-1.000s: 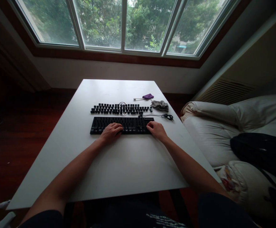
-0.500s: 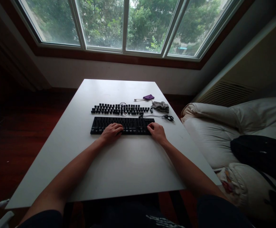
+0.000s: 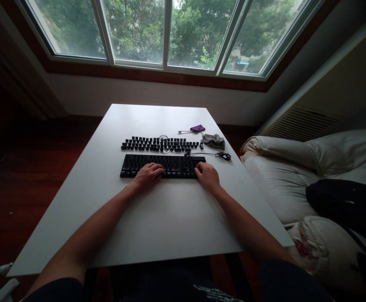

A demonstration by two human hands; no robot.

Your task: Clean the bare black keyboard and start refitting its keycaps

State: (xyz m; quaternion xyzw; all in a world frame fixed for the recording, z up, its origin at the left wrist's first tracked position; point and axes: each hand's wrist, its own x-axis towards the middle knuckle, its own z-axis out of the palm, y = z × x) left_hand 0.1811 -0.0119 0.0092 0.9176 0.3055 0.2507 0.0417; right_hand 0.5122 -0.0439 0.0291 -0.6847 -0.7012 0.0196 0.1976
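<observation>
A black keyboard lies across the middle of a white table. My left hand rests on its centre with the fingers curled down onto the keys. My right hand sits at the keyboard's right end, fingers bent over the edge. Behind the keyboard, rows of loose black keycaps are laid out on the table. I cannot make out anything held in either hand.
A thin black cable coils at the keyboard's right. A grey cloth, a purple cloth and a small brush lie behind it. White cushions with a dark garment stand to the right. Large windows fill the far wall.
Both hands stay on the keyboard. My right hand has shifted very slightly left and nearer along the keyboard's right end.
</observation>
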